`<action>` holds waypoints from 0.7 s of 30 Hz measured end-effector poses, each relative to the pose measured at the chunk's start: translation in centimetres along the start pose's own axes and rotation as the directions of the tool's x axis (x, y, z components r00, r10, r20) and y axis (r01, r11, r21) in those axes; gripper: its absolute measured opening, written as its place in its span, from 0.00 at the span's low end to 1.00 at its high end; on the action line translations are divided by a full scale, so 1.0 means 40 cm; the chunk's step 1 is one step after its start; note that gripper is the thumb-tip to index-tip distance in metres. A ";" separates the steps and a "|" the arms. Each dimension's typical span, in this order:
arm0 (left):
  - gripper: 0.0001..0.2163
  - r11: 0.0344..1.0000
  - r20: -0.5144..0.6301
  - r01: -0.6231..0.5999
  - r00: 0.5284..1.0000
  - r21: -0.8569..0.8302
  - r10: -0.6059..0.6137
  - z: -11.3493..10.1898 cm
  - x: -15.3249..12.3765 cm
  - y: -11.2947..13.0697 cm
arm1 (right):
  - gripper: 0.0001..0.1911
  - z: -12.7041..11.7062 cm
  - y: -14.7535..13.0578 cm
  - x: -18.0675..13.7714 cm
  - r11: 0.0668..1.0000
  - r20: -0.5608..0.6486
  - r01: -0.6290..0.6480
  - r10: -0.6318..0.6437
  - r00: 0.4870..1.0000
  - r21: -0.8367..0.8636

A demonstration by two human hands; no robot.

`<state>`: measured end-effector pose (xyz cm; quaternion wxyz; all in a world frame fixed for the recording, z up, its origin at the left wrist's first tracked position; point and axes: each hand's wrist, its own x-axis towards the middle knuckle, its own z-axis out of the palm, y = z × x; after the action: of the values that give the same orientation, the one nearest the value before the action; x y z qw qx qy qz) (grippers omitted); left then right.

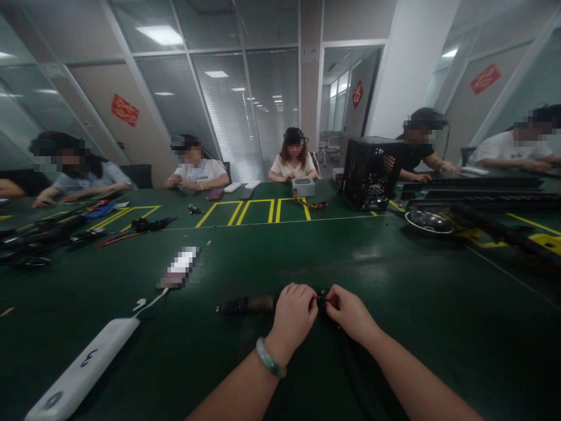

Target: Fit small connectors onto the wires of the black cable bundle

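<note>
The left hand (295, 316) and right hand (354, 313) pinch one small dark part (322, 297); one dark tool (254, 304) lies on the surface (249, 251), left of which are one phone (180, 267) and one white power bank (94, 365).

Forearms (416, 368) angled inward — left grip (296, 313) palm-down, right grip (346, 308) in a pinch — close together

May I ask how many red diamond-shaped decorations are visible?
3: the left red decoration at upper left, the middle red decoration in the doorway, and the right red decoration at upper right.
</note>
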<state>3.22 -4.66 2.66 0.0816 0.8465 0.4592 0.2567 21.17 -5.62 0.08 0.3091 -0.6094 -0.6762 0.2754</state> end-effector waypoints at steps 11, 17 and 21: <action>0.06 0.999 -0.020 0.012 1.000 0.039 -0.011 -0.016 -0.005 0.004 | 0.01 -0.007 -0.010 -0.004 1.000 0.013 -0.008 0.008 1.000 0.007; 0.06 0.999 0.026 0.015 1.000 0.037 -0.016 0.004 0.002 0.000 | 0.01 -0.008 -0.015 -0.005 1.000 0.008 -0.015 0.015 1.000 0.010; 0.15 0.998 0.047 0.044 0.998 0.053 -0.046 -0.013 -0.005 -0.025 | 0.01 -0.008 -0.010 -0.005 1.000 0.023 -0.016 0.015 1.000 0.020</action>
<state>2.15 -4.30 2.65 0.0766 0.8438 0.4825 0.2221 21.16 -5.85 0.59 0.3053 -0.6084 -0.6721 0.2915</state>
